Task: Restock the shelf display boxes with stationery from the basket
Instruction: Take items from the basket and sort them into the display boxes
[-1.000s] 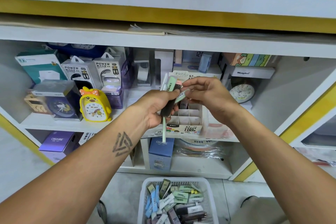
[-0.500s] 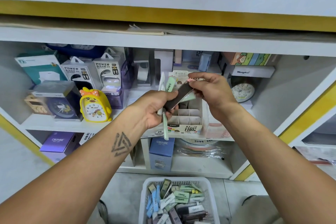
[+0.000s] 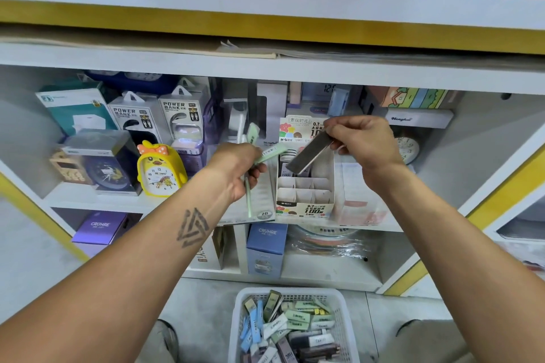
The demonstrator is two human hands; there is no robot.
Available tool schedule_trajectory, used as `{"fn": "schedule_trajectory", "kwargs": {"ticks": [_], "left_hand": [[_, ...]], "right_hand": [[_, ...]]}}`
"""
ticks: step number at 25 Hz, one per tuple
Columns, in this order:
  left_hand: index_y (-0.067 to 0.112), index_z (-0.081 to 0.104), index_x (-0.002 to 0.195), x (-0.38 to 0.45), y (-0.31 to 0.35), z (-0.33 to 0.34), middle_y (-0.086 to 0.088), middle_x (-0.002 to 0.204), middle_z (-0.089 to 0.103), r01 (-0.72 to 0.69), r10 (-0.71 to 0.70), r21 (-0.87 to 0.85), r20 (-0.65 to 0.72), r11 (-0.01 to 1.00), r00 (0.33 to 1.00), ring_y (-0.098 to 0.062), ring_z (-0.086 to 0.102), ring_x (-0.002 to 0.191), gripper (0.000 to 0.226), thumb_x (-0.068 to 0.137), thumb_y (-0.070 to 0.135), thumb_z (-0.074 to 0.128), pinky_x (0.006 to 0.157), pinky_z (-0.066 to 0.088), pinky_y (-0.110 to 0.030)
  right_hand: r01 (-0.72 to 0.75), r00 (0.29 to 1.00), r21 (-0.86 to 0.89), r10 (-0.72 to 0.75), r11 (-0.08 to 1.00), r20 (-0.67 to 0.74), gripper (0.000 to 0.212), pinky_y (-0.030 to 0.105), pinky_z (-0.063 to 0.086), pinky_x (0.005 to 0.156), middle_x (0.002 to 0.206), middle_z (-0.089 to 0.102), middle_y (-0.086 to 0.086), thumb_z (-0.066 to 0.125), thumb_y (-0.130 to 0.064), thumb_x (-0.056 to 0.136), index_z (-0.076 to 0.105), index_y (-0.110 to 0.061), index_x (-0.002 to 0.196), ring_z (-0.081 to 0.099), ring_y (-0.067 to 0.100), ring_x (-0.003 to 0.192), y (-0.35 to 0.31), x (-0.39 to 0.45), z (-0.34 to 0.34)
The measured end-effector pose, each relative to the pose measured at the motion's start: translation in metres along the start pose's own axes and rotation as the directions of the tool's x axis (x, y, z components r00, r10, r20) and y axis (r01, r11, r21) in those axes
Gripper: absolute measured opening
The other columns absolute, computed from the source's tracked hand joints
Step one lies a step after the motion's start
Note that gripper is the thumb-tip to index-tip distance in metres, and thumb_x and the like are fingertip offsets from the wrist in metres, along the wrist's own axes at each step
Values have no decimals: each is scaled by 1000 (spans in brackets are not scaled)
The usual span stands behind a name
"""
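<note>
My left hand grips a bunch of pale green and white stationery packs, some sticking up, one hanging down. My right hand pinches a dark grey flat pack by its upper end, tilted down toward the back rows of the white display box on the shelf. The box has a grid of compartments; the front ones show no contents. On the floor below stands a white basket filled with several green, blue, white and dark packs.
A yellow chick alarm clock, power bank boxes and a boxed clock stand on the shelf to the left. A pink box sits right of the display box. Purple and blue boxes occupy the lower shelf.
My right hand has pulled the dark pack out of the left hand's bunch and moved it right, over the display box. The left hand stays with the green packs.
</note>
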State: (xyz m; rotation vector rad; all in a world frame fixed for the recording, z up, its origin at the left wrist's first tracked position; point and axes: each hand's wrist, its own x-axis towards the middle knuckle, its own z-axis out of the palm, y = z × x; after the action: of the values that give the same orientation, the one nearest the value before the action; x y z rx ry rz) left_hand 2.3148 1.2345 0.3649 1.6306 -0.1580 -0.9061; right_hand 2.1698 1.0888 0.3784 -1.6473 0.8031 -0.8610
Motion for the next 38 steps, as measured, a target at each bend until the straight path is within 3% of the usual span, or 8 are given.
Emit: {"fn": "schedule_trajectory", "kwargs": {"ticks": [3, 7, 11, 24, 30, 32, 35, 38], "left_hand": [[5, 59, 88, 1, 3, -3, -11, 63, 57, -70, 72, 25, -54, 997, 996, -13, 41, 47, 12, 98, 10, 53, 44, 31, -22], [5, 61, 91, -1, 4, -1, -11, 62, 57, -79, 80, 24, -44, 997, 996, -13, 42, 47, 11, 98, 11, 55, 44, 32, -22], [7, 60, 84, -1, 1, 7, -10, 61, 56, -57, 57, 33, -11, 998, 998, -12, 41, 45, 16, 98, 11, 53, 42, 31, -20], [6, 63, 87, -1, -1, 7, -9, 59, 59, -63, 63, 15, 4, 998, 998, -11, 44, 43, 14, 98, 12, 56, 40, 33, -19], [5, 63, 91, -3, 0, 3, -11, 62, 61, -68, 68, 6, 29, 998, 997, -12, 44, 45, 12, 98, 11, 55, 42, 34, -20], [4, 64, 93, -3, 1, 1, -12, 62, 62, -68, 68, 6, 39, 998, 997, -12, 43, 45, 12, 98, 10, 55, 42, 33, -20], [7, 64, 92, -5, 3, -5, -12, 61, 64, -60, 59, 21, 67, 998, 996, -12, 42, 45, 13, 99, 8, 53, 43, 33, -20], [8, 64, 88, -6, 6, -16, -14, 61, 66, -72, 69, 34, 85, 997, 994, -10, 43, 42, 15, 99, 7, 53, 42, 33, -18]], "right_hand": [[77, 983, -321, -18, 944, 184, 21, 19, 52, 72, 86, 76, -4, 66, -8, 89, 78, -24, 97, 67, 6, 74, -1, 2, -13], [305, 946, -697, -121, 648, 301, 30, 18, 49, 85, 97, 74, -1, 61, -7, 89, 77, -21, 111, 65, 13, 91, -4, -2, -18], [343, 939, -729, -212, 593, 270, 19, 40, 55, 86, 96, 74, 6, 70, -20, 91, 77, -20, 109, 66, 27, 93, -4, -3, -19], [495, 862, -719, -377, 488, 338, 14, 34, 35, 60, 78, 63, 2, 67, -9, 91, 54, -16, 91, 53, 29, 72, 22, -5, 14], [545, 827, -729, -407, 414, 387, 22, 44, 53, 79, 103, 68, 13, 59, 3, 93, 73, -5, 108, 64, 34, 93, 30, -1, 23], [498, 862, -670, -402, 551, 309, 28, 44, 55, 83, 105, 71, 12, 55, 1, 94, 72, -9, 114, 66, 33, 94, 25, -3, 30], [170, 960, -174, -123, 970, 251, 18, 35, 58, 65, 79, 73, 5, 58, -13, 99, 75, -16, 106, 67, 23, 68, 11, -11, 48], [3, 942, -20, 4, 1000, 336, 4, 25, 56, 61, 74, 72, 5, 74, -10, 90, 75, -10, 93, 66, 13, 62, 6, -20, 55]]}}
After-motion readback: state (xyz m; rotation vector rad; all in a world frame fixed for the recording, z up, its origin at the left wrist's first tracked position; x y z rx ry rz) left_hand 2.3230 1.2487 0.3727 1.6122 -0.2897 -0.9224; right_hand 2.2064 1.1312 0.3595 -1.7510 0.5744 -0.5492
